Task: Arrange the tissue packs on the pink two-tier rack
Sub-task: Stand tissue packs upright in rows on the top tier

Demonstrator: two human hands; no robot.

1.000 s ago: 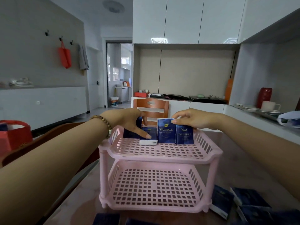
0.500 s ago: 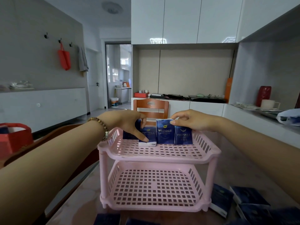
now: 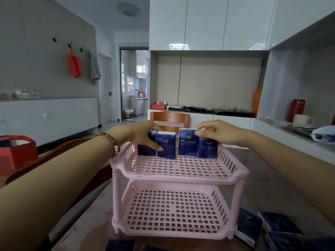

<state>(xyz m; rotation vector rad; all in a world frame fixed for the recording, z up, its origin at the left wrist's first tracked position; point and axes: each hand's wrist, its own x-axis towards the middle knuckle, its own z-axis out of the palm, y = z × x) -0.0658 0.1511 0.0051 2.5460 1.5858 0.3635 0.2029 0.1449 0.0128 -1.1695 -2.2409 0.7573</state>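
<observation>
Four dark-blue rectangular tissue packs (image 3: 188, 144) stand upright in a row at the back of the pink slotted plastic two-tier rack's (image 3: 178, 173) top shelf, frame centre. The left hand (image 3: 145, 135) grasps the two left packs; the right hand (image 3: 214, 132) pinches the right pair's tops. More packs (image 3: 272, 226) lie at lower right.

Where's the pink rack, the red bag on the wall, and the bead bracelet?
Pink rack (image 3: 179, 180): head view, front rim of its top tier.
Red bag (image 3: 74, 64): head view, middle of the bag hanging from a hook.
Bead bracelet (image 3: 110, 142): head view, beads on the left wrist.
</observation>
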